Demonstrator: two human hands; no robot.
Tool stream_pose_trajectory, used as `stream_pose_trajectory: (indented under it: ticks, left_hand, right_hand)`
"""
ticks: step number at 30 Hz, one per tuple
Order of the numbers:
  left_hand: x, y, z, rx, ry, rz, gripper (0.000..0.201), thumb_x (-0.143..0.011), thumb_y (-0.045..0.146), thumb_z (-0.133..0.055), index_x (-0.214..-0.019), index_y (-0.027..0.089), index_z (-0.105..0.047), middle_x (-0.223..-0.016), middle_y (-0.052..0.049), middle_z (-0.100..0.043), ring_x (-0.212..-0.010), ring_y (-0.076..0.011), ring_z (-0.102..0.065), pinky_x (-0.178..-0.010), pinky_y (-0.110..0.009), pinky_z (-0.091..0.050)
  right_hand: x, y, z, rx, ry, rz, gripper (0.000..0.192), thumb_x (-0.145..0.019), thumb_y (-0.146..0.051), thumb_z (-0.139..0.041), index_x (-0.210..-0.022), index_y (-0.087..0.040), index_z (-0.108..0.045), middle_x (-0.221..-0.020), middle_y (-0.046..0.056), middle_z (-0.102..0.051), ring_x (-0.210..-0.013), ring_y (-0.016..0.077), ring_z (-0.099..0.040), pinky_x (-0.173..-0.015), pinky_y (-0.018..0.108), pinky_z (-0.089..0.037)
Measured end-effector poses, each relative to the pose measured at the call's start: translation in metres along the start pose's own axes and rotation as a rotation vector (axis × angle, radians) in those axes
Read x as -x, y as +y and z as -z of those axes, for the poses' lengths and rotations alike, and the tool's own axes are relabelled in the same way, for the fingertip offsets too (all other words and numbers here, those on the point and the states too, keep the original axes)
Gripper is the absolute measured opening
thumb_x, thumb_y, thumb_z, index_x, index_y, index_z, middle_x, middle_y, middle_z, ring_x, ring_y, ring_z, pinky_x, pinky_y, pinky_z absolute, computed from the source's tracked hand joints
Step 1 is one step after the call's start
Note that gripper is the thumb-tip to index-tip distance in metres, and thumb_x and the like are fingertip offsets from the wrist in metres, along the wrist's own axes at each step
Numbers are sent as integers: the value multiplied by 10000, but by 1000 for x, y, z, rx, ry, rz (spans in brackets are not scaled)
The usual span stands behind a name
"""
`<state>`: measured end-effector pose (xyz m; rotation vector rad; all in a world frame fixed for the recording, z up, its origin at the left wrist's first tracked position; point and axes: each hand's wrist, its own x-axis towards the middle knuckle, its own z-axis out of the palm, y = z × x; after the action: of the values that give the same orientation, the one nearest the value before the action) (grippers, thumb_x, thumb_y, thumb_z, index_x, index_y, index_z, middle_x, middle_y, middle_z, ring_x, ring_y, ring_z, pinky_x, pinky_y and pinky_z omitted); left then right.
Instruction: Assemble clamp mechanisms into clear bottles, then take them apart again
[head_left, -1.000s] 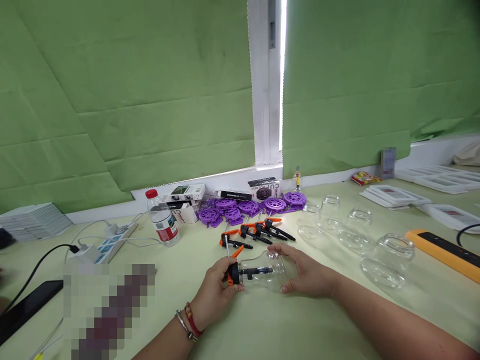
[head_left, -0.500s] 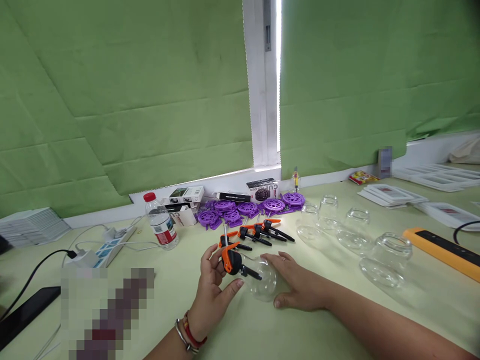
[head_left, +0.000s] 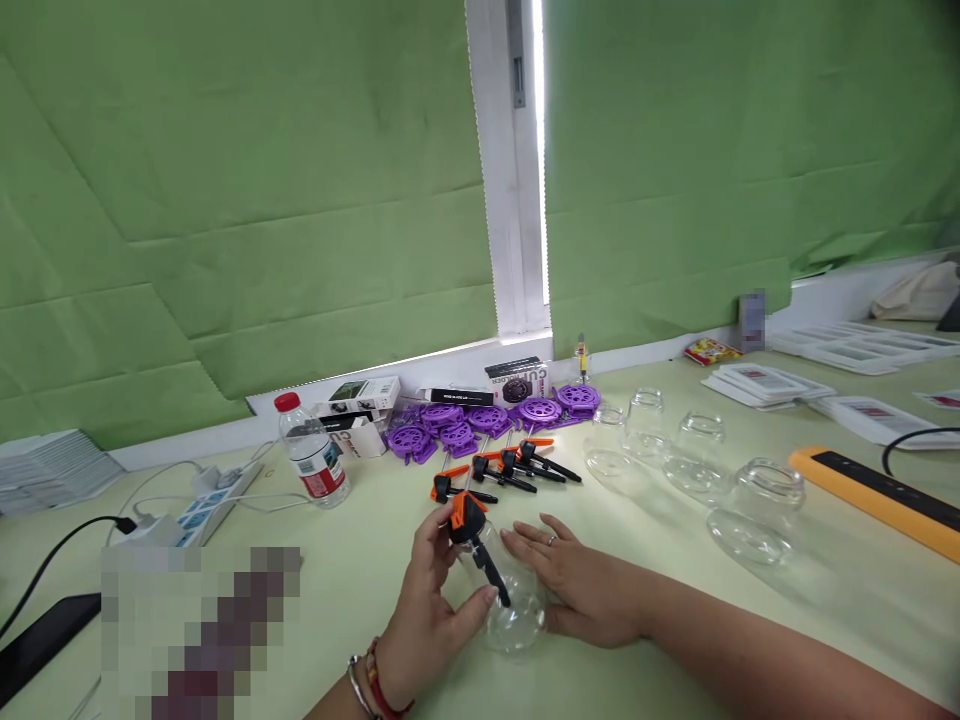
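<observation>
Steadying the glass jar with my flat, open right hand, my left hand gripped the clamp, seemingly inside it.

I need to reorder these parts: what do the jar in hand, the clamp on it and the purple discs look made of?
Jar: clear glass or hard plastic, glossy; the table shows through it. Clamp: likely moulded plastic, matte orange and black, with a thin metal-looking bar. Purple discs: probably plastic, one even colour, spoked openwork.
</observation>
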<state>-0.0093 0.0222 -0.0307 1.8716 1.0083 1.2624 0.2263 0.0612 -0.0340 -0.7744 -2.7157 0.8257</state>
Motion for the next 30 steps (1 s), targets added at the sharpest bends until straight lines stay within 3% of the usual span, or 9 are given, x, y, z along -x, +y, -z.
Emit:
stream_pose_trajectory:
  ticks: [4, 8, 11, 16, 23, 30]
  left_hand:
    - [3, -6, 5, -271, 45, -125, 725, -760, 158, -618, -1361, 290, -235, -1397, -119, -319, -1296, -290, -339, -1062, -481, -299]
    - [0, -9, 10, -393, 50, -138, 735, -757, 146, -592, -1376, 263, -212, -1379, -132, -339, -1281, -295, -350, -1049, -489, -306]
    - [-6, -10, 16, -441, 122, -121, 716, -760, 159, -585, -1368, 237, -215, -1355, -139, -354, -1262, -288, -365, -1054, -494, -290]
    - [-22, -25, 38, -453, 306, -32, 675, -765, 224, -600, -1346, 215, -256, -1326, -139, -376, -1215, -269, -420, -1045, -485, -311]
    - [-39, -62, 73, -312, 390, 118, 713, -800, 244, -573, -1387, 258, -170, -1443, -121, -288, -1304, -247, -359, -1097, -459, -247]
    - [-43, -84, 91, -414, 441, 266, 765, -795, 191, -553, -1412, 237, -103, -1374, -149, -394, -1311, -240, -355, -1072, -461, -277]
  right_hand:
    - [1, -1, 3, 7, -30, 5, 861, -833, -524, -489, -1463, -198, -1, -1519, 130, -131, -1396, 317, -77, -1113, 541, 11]
    - [0, -1, 4, 0, -40, 3, 858, -826, -542, -496, -1463, -220, -21, -1521, 120, -124, -1395, 323, -73, -1108, 550, 19]
    - [0, 1, 4, -17, -35, 12, 843, -825, -538, -506, -1462, -243, -40, -1521, 115, -130, -1393, 330, -79, -1101, 567, 20]
    - [1, 5, 5, -17, -68, 17, 807, -839, -550, -476, -1462, -260, -52, -1525, 104, -122, -1394, 327, -77, -1096, 579, 20]
    - [2, 4, 7, 5, -103, -2, 787, -854, -545, -454, -1465, -251, -53, -1526, 104, -113, -1401, 300, -55, -1100, 563, 32]
    - [2, 2, 8, -3, -90, -2, 760, -854, -536, -467, -1460, -263, -99, -1520, 107, -137, -1399, 297, -75, -1102, 562, 19]
